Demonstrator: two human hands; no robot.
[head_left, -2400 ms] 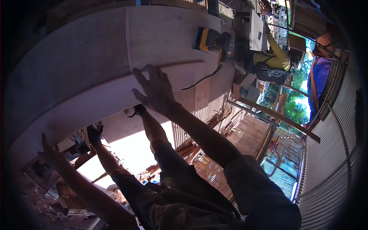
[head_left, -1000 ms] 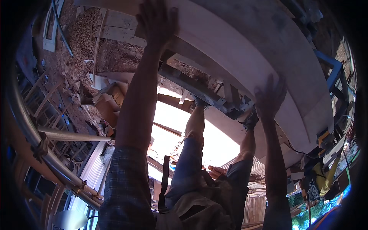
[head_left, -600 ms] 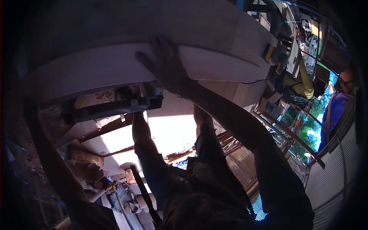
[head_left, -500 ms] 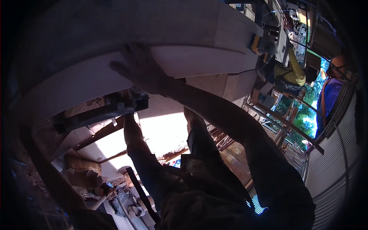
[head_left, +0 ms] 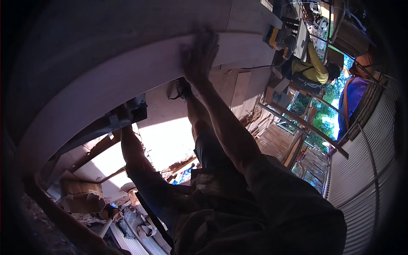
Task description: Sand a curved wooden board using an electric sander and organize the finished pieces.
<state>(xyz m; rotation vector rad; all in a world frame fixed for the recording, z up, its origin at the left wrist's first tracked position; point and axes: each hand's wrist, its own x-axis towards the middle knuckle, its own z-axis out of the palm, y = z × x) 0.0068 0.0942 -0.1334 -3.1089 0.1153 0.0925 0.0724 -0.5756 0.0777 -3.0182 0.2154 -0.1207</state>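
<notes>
A long, pale, curved board (head_left: 140, 68) lies across the large flat surface (head_left: 148, 21) in front of me. Its near edge bows toward my body. My right hand (head_left: 199, 59) rests flat on the board's right half, fingers stretched out and smeared by motion at the tips. At the far left, my left hand (head_left: 29, 182) is by the board's left end. Its fingers are lost in the dark, so any grip there is hidden. Under the near edge, close to my leg, sits a dark metal fixture (head_left: 131, 110).
A yellow-and-black corded power tool (head_left: 278, 40) rests on the surface at the right. Beyond it is a person in a yellow top (head_left: 314, 70). An opened cardboard box (head_left: 80, 195) and scraps lie at the lower left. Corrugated sheeting (head_left: 357, 170) stands at the right.
My right hand has slid rightward along the board, with its fingers still stretched out. My whole view has shifted a little, and more of my right foot and leg shows below the board.
</notes>
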